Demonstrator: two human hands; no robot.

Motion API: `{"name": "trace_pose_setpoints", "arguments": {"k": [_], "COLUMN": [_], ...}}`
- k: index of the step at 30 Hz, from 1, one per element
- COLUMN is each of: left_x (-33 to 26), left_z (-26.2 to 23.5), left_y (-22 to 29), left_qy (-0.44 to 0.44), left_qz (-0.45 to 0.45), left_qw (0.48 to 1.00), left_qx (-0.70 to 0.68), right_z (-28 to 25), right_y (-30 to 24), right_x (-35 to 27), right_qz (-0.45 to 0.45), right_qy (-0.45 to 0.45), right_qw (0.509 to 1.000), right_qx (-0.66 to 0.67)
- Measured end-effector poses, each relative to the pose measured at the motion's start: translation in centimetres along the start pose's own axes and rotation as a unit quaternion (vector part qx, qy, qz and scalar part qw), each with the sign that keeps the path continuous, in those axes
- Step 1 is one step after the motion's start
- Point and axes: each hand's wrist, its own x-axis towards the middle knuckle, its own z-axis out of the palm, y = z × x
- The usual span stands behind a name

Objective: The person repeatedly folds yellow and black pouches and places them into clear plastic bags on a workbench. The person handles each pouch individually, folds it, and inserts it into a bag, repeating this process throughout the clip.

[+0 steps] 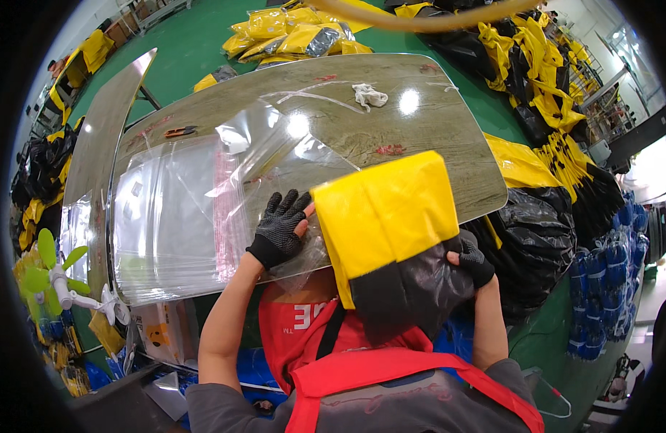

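A folded bundle of yellow and black waterproof-looking material (391, 216) is raised over the table's near edge, yellow half uppermost. My right hand (471, 261), in a black fingertip-less glove, grips its black lower right side, the fingers partly behind it. To the bundle's left, my left hand (282, 225), in a matching dotted glove, has its fingers stretched out beside the bundle's left edge. Beneath that hand lies a loose clear plastic bag (275, 162). A stack of clear plastic bags (171, 209) with a reddish strip covers the table's left part.
The wood-patterned table (419, 123) bears a cutter (180, 131) and a crumpled white cloth or glove (369, 97). Yellow and black packages (293, 36) lie beyond it. Black and yellow bundles (539, 224) crowd the right side; a green-bladed fan (55, 270) stands left.
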Motion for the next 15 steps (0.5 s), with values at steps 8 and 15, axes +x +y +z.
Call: {"name": "trace_pose_setpoints", "arguments": {"k": [8, 15], "left_x": [-0.4, -0.2], "left_z": [-1.0, 0.3], "left_y": [0.2, -0.1], "left_qy": [-0.045, 0.006], "left_qz": [0.003, 0.009], "left_qw": [0.998, 0.999], "left_qx": [0.048, 0.04], "right_z": [-1.8, -1.2], "right_y": [2.2, 2.5], "right_x": [-2.9, -3.4], "right_qz": [0.002, 0.031], "right_qy": [0.033, 0.022], "right_qw": [0.999, 0.998], "right_qx": [0.041, 0.04]}}
